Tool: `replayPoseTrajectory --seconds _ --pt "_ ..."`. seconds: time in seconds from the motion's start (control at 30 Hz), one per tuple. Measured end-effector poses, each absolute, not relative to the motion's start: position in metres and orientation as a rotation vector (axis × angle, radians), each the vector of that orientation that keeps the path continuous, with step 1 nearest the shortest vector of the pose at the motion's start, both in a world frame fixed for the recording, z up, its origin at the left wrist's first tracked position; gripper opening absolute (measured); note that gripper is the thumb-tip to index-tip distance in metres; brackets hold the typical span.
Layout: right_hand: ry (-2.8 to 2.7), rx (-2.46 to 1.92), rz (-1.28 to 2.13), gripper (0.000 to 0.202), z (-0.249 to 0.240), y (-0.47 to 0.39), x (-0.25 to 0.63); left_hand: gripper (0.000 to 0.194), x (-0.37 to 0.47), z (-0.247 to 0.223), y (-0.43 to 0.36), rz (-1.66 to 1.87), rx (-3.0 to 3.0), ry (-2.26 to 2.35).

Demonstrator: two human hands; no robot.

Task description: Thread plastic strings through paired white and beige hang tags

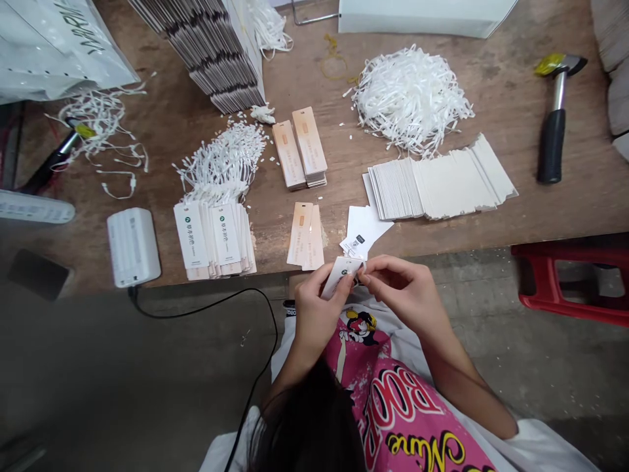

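Observation:
Just off the table's front edge, my left hand pinches a white hang tag with dark print, held at a tilt. At the tag's upper right corner, my right hand has thumb and forefinger closed on a white tag string. Whether the string passes through the tag's hole is too small to tell. Close beyond both hands lie loose white cards, one with a black mark. To their left are a few beige cards. Finished-looking tags with strings lie fanned further left.
A heap of white strings sits behind a leaning row of white cards. Beige card stacks stand mid-table. A hammer lies right, a white power bank left, its black cable hanging down. A red stool stands at right.

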State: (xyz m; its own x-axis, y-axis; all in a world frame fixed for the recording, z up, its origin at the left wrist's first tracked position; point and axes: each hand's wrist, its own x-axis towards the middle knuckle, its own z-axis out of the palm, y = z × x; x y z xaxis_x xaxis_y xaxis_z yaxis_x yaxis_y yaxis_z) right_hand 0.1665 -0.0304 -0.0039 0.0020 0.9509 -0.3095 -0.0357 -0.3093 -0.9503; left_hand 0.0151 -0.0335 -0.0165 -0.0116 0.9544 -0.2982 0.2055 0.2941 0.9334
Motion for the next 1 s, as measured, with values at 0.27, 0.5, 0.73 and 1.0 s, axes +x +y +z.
replayPoseTrajectory --seconds 0.27,0.5,0.73,1.0 --pt "-1.167 -1.373 1.183 0.005 -0.007 -0.027 0.161 0.034 0.017 -0.014 -0.039 0.904 1.223 1.573" --pt "-1.098 -1.399 1.148 0.005 -0.013 -0.032 0.152 0.039 0.02 -0.012 -0.045 0.999 1.264 1.49" --pt "-0.977 -1.363 1.261 0.004 -0.011 -0.038 0.153 0.04 0.021 -0.014 -0.047 1.06 1.445 1.525" --pt "-0.752 -1.346 1.429 0.005 -0.01 -0.047 0.157 0.045 0.021 -0.03 -0.048 1.251 1.688 1.428"
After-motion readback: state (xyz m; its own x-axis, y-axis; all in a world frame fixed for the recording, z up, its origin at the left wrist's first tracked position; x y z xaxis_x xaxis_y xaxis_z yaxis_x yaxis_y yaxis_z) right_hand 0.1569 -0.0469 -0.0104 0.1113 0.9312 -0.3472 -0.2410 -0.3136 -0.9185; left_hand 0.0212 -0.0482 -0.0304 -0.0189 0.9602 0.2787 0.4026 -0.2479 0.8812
